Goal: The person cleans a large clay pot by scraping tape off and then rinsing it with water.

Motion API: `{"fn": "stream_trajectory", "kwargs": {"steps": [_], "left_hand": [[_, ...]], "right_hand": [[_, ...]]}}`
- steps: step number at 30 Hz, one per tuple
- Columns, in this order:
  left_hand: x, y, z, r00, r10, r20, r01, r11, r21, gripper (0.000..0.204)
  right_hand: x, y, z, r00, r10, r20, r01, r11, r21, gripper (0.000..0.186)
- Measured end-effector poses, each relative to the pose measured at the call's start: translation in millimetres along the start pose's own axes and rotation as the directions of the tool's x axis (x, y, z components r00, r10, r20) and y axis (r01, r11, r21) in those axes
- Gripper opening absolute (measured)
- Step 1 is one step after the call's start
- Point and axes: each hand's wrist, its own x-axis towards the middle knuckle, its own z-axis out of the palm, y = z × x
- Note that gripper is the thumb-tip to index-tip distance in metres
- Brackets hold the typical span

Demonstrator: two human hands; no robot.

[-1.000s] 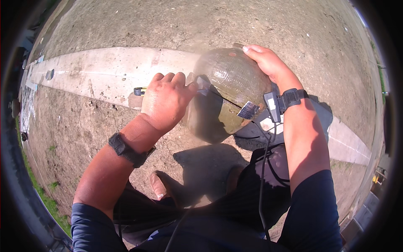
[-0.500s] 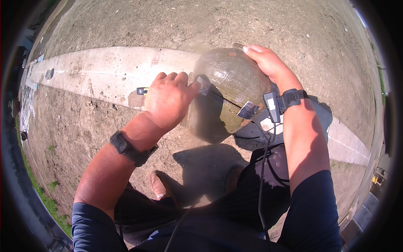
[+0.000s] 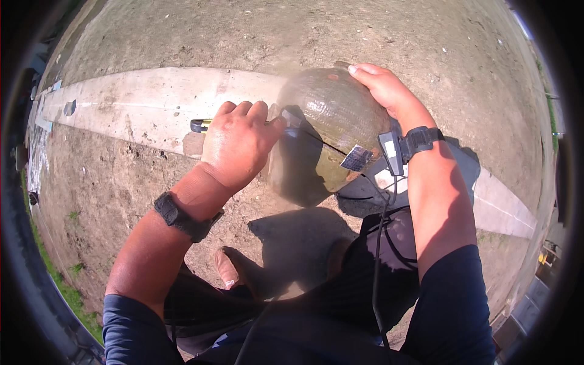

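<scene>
A large, rounded, brownish-green object [image 3: 322, 103] wrapped in clear plastic sits in front of me, tilted. A dark line runs across it to a small dark printed label [image 3: 356, 157]. My left hand [image 3: 240, 140] is closed around a yellow-and-black-handled tool [image 3: 199, 126]. Its end pokes out on the left of my fist; my fingers hide the rest. A pale bit of plastic shows by that thumb, at the object's left side. With its thumb on top, my right hand [image 3: 386, 91] grips the far right of the object; its other fingers are hidden behind.
A pale concrete strip [image 3: 140, 100] crosses the bare dirt ground [image 3: 182, 42] from left to right. A tan shoe [image 3: 226, 267] stands below the object. Black cables [image 3: 378, 267] hang from the device [image 3: 392, 152] at my right wrist. Grass [image 3: 73, 298] grows at the lower left.
My left hand and its tool have moved slightly left, and more of the tool's end shows. The wrapped object has shifted a little left, with my right hand still gripping it.
</scene>
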Motion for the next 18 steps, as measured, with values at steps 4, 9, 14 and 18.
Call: {"fn": "stream_trajectory", "kwargs": {"steps": [4, 9, 14, 18], "left_hand": [[-9, 21, -7, 0.983, -0.15, 0.105, 0.155, 0.987, -0.044, 0.024], [-35, 82, 4, 0.858, -0.28, 0.431, 0.513, 0.412, -0.753, 0.025], [-17, 124, -8, 0.536, -0.037, 0.843, 0.584, -0.705, -0.402, 0.025], [1, 145, -7, 0.563, -0.076, 0.823, 0.425, -0.828, -0.366, 0.026]], "right_hand": [[2, 0, 2, 1.0, 0.025, 0.007, -0.025, 0.999, -0.019, 0.044], [3, 2, -2, 1.0, 0.022, 0.002, -0.022, 0.999, -0.023, 0.044], [0, -1, 1, 1.0, 0.019, 0.0, -0.019, 1.0, -0.019, 0.041], [0, -2, 2, 1.0, 0.025, -0.009, -0.025, 1.0, -0.01, 0.042]]}}
